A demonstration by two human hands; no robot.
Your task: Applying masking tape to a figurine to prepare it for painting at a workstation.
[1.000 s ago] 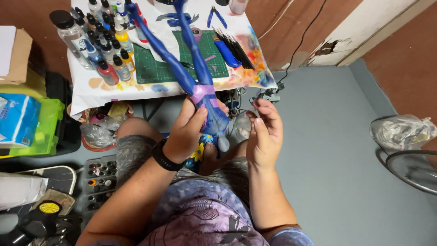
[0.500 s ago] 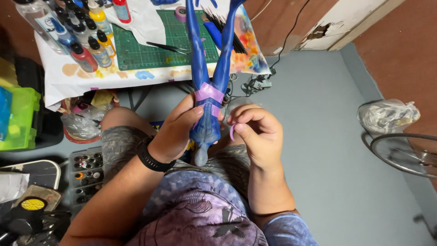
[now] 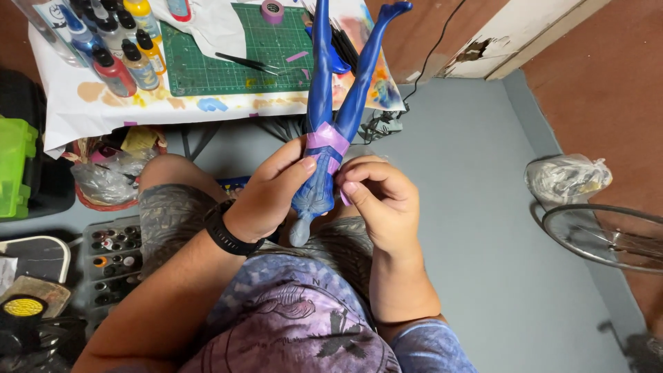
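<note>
A blue figurine [image 3: 324, 103] is held upside down over my lap, its legs pointing up toward the table and its grey head hanging low. Purple masking tape [image 3: 327, 140] wraps its hips. My left hand [image 3: 271, 195], with a black wristband, grips the figurine's torso from the left, thumb lying across the tape. My right hand [image 3: 380, 200] pinches the tape's right edge with thumb and fingertips.
A paper-covered table [image 3: 90, 103] carries a green cutting mat [image 3: 228, 59], several paint bottles [image 3: 117, 45], a purple tape roll [image 3: 273, 10] and brushes. A green box [image 3: 15, 166] and a tray of paint pots [image 3: 110, 252] lie at left. A plastic bag [image 3: 566, 176] and a wheel rim [image 3: 608, 235] sit at right.
The figurine has been raised and its legs swung more upright. My right hand moved in from beside it onto the purple tape and pinched its edge.
</note>
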